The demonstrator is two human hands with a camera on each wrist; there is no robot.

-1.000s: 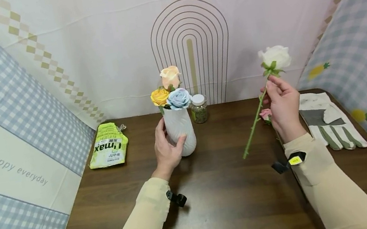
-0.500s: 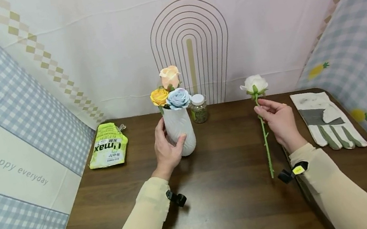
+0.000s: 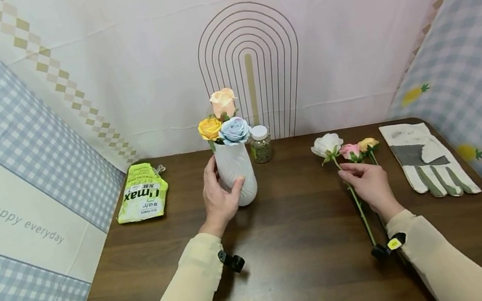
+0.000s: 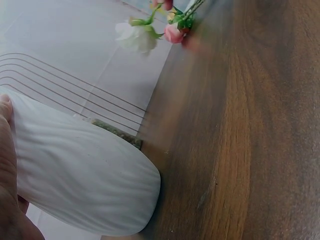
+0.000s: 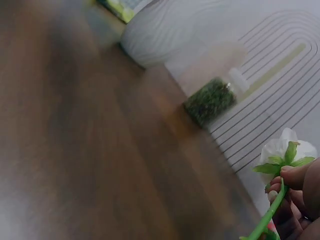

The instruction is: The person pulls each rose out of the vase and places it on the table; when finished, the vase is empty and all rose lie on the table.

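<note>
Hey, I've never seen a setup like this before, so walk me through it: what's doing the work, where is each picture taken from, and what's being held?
There's no machine here, just a person using two bare hands. The wide picture is shot from the head, looking forward and down; the two tilted close-ups are shot from the left and right wrists.

The left hand grips a white vase holding a peach flower, a yellow flower and a blue flower. The right hand pinches a white rose just below its bloom.

On the dark table near that hand are a pink flower and an orange-yellow flower. There's also a green packet, a white-lidded jar and a glove.
</note>
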